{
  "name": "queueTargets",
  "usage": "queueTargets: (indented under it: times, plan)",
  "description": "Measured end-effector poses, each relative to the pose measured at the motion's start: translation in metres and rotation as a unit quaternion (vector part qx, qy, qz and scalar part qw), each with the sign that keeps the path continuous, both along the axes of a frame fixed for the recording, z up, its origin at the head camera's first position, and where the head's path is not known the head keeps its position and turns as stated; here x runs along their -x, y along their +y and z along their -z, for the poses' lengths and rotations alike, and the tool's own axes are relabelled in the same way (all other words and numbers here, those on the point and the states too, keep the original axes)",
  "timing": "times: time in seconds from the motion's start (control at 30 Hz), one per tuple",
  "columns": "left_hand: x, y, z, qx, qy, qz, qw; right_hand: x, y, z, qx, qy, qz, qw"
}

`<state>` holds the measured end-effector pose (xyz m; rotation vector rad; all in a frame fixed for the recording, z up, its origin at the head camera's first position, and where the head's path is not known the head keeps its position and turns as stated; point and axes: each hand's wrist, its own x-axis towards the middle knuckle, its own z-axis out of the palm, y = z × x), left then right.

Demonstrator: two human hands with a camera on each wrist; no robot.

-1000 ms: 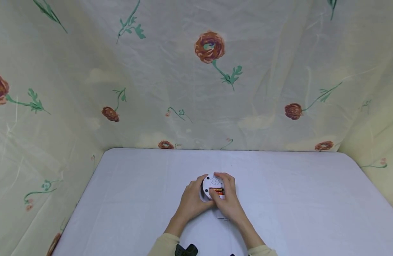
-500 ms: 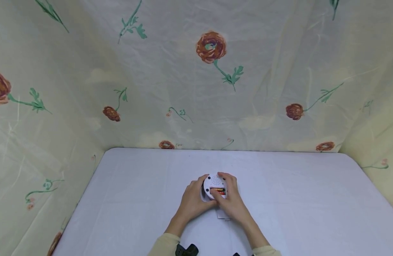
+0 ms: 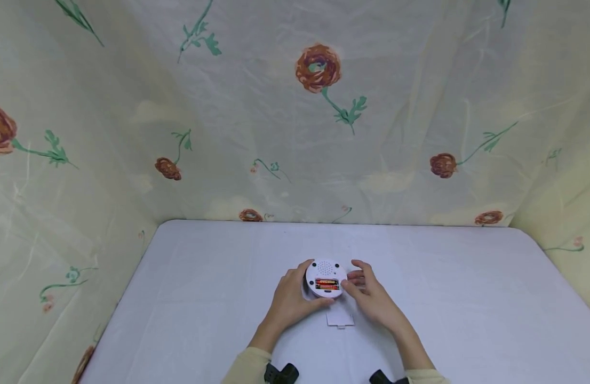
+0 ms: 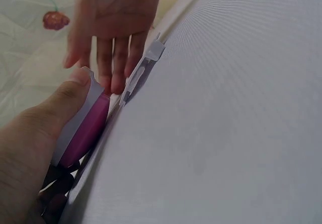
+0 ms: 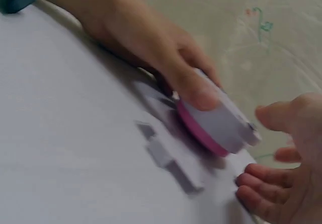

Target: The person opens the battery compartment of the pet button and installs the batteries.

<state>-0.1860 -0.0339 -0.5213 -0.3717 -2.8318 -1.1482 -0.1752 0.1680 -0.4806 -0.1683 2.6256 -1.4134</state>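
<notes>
A round white device (image 3: 325, 269) with speaker holes and dark feet faces up, two red-and-black batteries (image 3: 326, 284) lying in its uncovered compartment. My left hand (image 3: 291, 297) grips its left side, thumb along the near edge. From the right wrist view, the device's pink underside (image 5: 201, 133) shows, tilted just above the table. My right hand (image 3: 374, 300) is beside the device's right edge, fingers loosely bent and holding nothing; a gap separates them in the right wrist view. A small white battery cover (image 3: 340, 318) lies on the table in front of the device.
A white cloth covers the table (image 3: 218, 266). Patterned flower fabric (image 3: 381, 133) hangs behind it and along both sides. Dark wrist camera mounts (image 3: 281, 374) sit at both wrists near the bottom of the head view.
My right hand has let go of the device and moved right, uncovering both batteries and more of the battery cover. My left hand keeps its grip, nearly still.
</notes>
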Motion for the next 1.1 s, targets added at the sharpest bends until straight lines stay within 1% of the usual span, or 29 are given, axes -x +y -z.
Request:
queueTargets:
  times: [0.1,0.17,0.23,0.33,0.4,0.47,0.6,0.8,1.1]
  plan:
    - [0.000,0.000,0.000,-0.003,-0.009,-0.001,1.0000,0.000,0.012,-0.003,-0.027,-0.012,-0.013,0.999]
    - [-0.001,0.000,0.000,-0.003,-0.012,-0.001,0.9999,-0.001,0.020,-0.005,-0.039,-0.014,-0.039,0.998]
    - [-0.001,0.000,0.000,-0.006,-0.013,-0.001,0.9999,-0.002,0.026,-0.005,-0.051,-0.012,-0.073,0.996]
    - [-0.001,0.000,0.000,-0.008,-0.012,-0.001,0.9999,-0.005,0.031,-0.004,-0.060,-0.004,-0.131,0.989]
    - [-0.001,0.000,0.000,-0.008,-0.010,-0.001,0.9999,-0.007,0.032,-0.003,-0.065,0.005,-0.161,0.985]
    - [-0.001,-0.001,0.000,-0.008,-0.007,0.001,0.9999,-0.008,0.030,-0.003,-0.071,0.016,-0.184,0.980]
    - [-0.001,-0.001,0.000,-0.013,-0.005,0.004,0.9999,-0.011,0.024,-0.004,-0.080,0.036,-0.213,0.973]
    - [0.000,-0.001,-0.001,-0.014,0.000,0.005,0.9999,-0.015,0.017,-0.003,-0.106,0.076,-0.233,0.964]
    - [0.000,-0.001,0.000,-0.010,-0.002,0.005,0.9999,-0.017,0.012,-0.002,-0.127,0.095,-0.227,0.961]
